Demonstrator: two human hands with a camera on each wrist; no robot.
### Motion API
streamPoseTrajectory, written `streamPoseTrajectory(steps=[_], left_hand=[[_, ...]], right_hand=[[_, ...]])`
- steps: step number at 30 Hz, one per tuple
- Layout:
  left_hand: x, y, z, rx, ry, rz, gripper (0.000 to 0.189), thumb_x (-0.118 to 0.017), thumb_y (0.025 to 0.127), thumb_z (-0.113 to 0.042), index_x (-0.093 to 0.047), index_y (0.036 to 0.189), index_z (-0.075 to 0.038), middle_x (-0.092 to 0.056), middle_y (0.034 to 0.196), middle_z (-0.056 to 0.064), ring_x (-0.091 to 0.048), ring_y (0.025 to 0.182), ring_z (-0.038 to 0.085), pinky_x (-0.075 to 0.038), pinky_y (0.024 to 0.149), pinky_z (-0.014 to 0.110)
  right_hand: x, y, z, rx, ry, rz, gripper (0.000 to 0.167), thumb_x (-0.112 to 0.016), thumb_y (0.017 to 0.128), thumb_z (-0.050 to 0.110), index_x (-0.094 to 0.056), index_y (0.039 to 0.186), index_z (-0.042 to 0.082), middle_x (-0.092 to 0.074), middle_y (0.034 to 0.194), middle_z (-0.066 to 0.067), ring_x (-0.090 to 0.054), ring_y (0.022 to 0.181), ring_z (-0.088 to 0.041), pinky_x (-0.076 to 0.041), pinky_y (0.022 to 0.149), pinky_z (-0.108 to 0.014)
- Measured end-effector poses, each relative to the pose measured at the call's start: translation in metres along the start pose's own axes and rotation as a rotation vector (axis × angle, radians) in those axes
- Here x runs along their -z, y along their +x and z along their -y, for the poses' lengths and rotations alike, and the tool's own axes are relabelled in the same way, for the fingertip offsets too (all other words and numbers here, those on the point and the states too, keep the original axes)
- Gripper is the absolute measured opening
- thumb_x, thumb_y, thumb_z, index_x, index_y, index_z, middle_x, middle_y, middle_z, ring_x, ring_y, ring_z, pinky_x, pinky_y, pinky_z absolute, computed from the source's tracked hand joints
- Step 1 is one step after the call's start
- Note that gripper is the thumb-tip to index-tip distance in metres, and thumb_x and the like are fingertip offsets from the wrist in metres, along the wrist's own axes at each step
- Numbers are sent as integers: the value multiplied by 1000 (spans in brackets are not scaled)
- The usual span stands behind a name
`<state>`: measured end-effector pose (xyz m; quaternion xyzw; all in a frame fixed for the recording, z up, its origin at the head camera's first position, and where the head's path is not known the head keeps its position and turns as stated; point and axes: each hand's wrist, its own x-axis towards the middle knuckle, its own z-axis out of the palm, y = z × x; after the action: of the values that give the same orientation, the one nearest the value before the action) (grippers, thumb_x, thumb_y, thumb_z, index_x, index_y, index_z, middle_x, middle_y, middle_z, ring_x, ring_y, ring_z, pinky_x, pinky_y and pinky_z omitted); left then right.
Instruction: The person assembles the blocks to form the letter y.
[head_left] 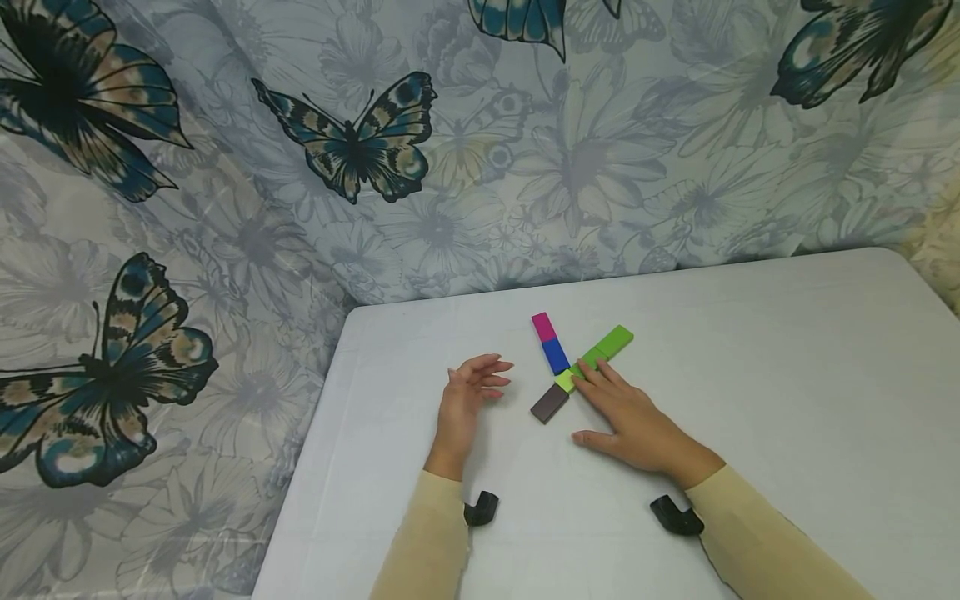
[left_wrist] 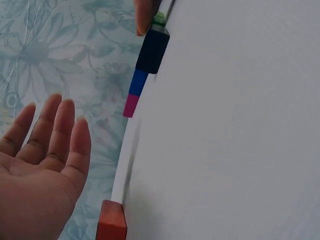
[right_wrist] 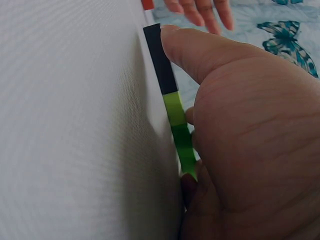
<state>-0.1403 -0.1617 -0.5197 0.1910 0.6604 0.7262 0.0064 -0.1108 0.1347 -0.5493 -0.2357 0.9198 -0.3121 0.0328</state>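
Observation:
Flat coloured blocks form a branching shape on the white table. One line runs from a dark block point(head_left: 550, 404) through a yellow-green block point(head_left: 564, 382) and a green block point(head_left: 592, 358) to a light green block point(head_left: 617, 340). A blue block point(head_left: 556, 357) and a pink block point(head_left: 543, 326) branch off up-left. My right hand point(head_left: 641, 425) lies over the line's right side, its extended fingertips touching the green blocks. Left of the blocks my left hand point(head_left: 465, 408) hovers with relaxed fingers and holds nothing. An orange-red block point(left_wrist: 111, 222) near it shows in the left wrist view but not the head view.
The white table point(head_left: 787, 375) reaches back to a wall cloth point(head_left: 600, 167) printed with butterflies and flowers. Another cloth hangs along the left edge. Black wrist devices point(head_left: 482, 508) sit at both sleeves.

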Motion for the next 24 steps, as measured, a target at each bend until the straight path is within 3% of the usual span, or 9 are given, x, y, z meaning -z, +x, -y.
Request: streamPoseTrajectory(steps=[10, 19, 24], left_hand=[[24, 1, -8, -24, -28, -78, 96, -23, 112, -71, -51, 147, 14, -63, 138, 35, -61, 117, 49, -51, 94, 51], [52, -2, -2, -11, -35, -163, 93, -22, 113, -70, -54, 149, 10, -65, 137, 32, -62, 118, 41, -49, 96, 51], [60, -3, 5, 29, -49, -178, 98, -25, 110, -74, -51, 150, 11, -64, 138, 35, -59, 121, 44, -47, 98, 54]], right_hand=[[2, -1, 0, 3, 3, 6, 91, -75, 100, 57, -42, 168, 5, -28, 177, -13, -11, 164, -40, -26, 118, -77], [-1, 0, -1, 1, 4, 0, 92, -77, 99, 55, -41, 168, 5, -27, 177, -12, -9, 164, -39, -25, 118, -77], [0, 1, -2, -10, 7, 15, 93, -78, 99, 54, -40, 169, 6, -25, 178, -11, -7, 165, -37, -24, 119, -76]])
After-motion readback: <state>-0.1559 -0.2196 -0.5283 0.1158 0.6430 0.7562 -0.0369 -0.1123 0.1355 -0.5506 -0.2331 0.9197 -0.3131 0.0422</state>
